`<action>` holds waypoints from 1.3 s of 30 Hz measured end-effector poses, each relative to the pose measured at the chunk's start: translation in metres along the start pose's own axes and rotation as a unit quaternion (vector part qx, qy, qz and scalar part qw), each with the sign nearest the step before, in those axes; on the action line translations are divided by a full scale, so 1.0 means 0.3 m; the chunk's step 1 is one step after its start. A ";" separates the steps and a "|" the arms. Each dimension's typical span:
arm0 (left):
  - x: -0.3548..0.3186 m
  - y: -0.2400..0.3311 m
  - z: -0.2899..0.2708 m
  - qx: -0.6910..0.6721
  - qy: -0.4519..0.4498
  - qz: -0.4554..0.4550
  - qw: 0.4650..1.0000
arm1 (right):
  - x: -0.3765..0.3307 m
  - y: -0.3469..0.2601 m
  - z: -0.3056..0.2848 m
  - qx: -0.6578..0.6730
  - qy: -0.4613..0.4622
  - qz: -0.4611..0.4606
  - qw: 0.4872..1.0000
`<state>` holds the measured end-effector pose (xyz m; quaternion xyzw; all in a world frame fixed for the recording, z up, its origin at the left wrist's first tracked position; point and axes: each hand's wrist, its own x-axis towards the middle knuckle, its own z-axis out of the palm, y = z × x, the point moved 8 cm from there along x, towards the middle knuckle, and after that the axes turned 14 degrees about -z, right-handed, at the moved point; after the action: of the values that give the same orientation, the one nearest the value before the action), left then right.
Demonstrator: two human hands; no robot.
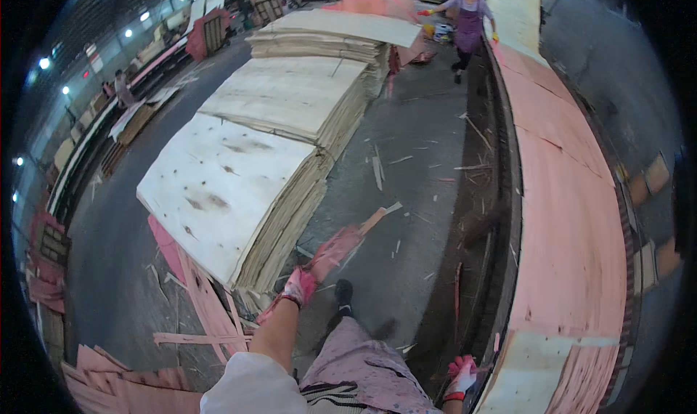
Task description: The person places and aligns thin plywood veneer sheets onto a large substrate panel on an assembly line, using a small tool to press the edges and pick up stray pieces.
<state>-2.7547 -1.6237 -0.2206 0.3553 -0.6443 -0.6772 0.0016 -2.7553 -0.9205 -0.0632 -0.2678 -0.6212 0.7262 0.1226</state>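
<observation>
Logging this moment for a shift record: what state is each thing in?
Left hand: gloved, gripping a pink wood strip, held off the floor.
Right hand: gloved, resting at the edge of the pink sheets.
Pink sheets: lying flat in a long row.
Pale sheet stacks: piled high, flat.
Floor: littered with wood scraps.

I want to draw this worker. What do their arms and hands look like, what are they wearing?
Both hands wear pink-red gloves stained with glue, each with a darker red cuff at the wrist: the left hand and the right hand. The left forearm is bare up to a white short sleeve at the shoulder. A pink, speckled apron hangs below.
</observation>
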 end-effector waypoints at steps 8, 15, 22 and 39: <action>0.324 0.440 -0.304 -0.649 0.103 -0.135 0.741 | 0.126 0.162 0.420 -0.165 -0.080 0.115 0.976; 0.465 0.377 -0.563 -0.655 0.243 -0.287 0.655 | 0.070 0.052 0.688 -0.277 -0.101 0.196 0.935; 0.502 0.477 -0.508 -0.722 0.154 -0.320 0.593 | 0.100 0.036 0.876 -0.311 -0.118 0.208 0.920; 0.332 0.754 -0.485 -0.704 0.115 -0.147 0.685 | 0.374 0.045 1.261 -0.268 -0.259 0.177 0.911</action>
<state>-2.8619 -1.8349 -0.0587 0.4146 0.0881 -0.8771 0.2258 -3.0506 -1.1822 -0.0707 -0.1989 -0.7449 0.5859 -0.2497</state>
